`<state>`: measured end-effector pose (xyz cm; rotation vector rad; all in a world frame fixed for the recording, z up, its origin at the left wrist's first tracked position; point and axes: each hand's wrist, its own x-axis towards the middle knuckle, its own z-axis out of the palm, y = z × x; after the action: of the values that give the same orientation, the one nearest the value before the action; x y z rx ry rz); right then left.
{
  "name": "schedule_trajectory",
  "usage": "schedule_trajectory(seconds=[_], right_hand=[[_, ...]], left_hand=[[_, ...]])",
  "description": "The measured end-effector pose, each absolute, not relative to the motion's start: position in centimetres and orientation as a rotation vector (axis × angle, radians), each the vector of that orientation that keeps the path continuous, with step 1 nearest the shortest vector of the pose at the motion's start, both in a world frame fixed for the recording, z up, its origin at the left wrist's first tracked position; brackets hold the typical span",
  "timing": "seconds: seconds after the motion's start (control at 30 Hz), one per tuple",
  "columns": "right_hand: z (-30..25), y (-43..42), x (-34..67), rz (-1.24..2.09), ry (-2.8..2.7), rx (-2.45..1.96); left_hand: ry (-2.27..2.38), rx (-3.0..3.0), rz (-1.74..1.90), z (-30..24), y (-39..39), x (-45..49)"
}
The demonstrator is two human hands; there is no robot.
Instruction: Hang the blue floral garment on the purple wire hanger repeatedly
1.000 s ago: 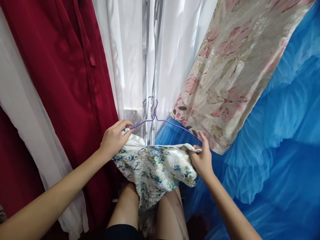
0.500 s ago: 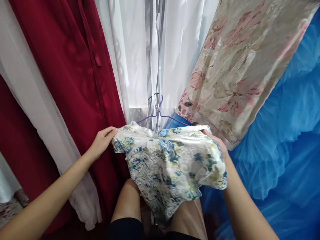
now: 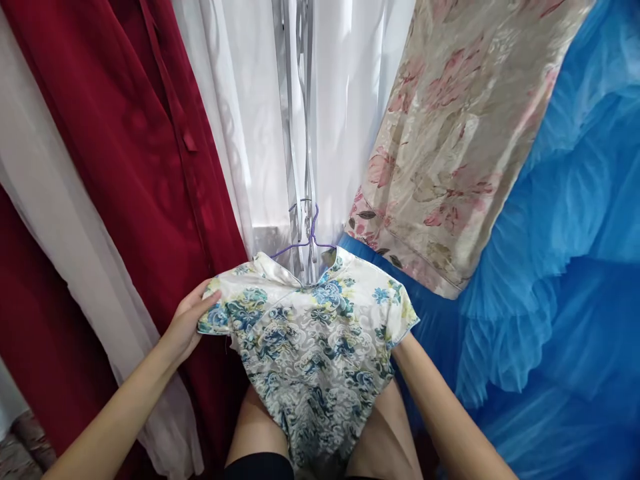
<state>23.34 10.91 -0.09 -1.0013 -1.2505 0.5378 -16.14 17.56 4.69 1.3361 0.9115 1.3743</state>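
A white short-sleeved dress (image 3: 315, 347) with blue and yellow flowers hangs in front of my legs on a thin purple hanger (image 3: 313, 230). The hanger's hook and upper arms show above the V-shaped neckline, while their ends are under the shoulders. On the left, my left hand (image 3: 187, 323) pinches the sleeve edge between thumb and fingers. My right forearm (image 3: 430, 387) reaches up to the other sleeve; the right hand itself is hidden inside or behind the cloth, so its fingers do not show.
Dark red gowns (image 3: 135, 133) and a sheer pale cloth (image 3: 80, 267) hang on the left. White fabric (image 3: 345, 100) with grey ribbons (image 3: 295, 133) is straight ahead. A beige garment with pink flowers (image 3: 440, 153) and a ruffled blue tulle gown (image 3: 565, 267) fill the right side.
The dress's right shoulder has come down over the hanger's right arm, which was bare before. The neckline is now spread open and the right hand has gone out of sight behind the sleeve.
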Motion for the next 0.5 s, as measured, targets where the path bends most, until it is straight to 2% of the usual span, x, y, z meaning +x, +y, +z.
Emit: schedule_trajectory(seconds=[0.1, 0.2, 0.33, 0.4, 0.5], right_hand=[[0.1, 8.8, 24.1, 0.664, -0.980, -0.923], [2.6, 7.4, 24.5, 0.751, -0.724, -0.848], [6.4, 5.3, 24.6, 0.798, -0.699, -0.783], [6.1, 3.0, 23.9, 0.780, -0.681, -0.790], [2.2, -1.9, 21.9, 0.779, -0.686, -0.858]], left_hand=[[0.868, 1.350, 1.388, 4.4, 16.3, -16.3], [0.865, 1.377, 1.509, 5.7, 15.5, -15.1], [0.834, 1.572, 1.599, 9.0, 15.6, -12.7], [0.919, 1.797, 1.667, 9.8, 16.2, -11.8], [1.170, 2.329, 1.626, 8.0, 17.5, -10.4]])
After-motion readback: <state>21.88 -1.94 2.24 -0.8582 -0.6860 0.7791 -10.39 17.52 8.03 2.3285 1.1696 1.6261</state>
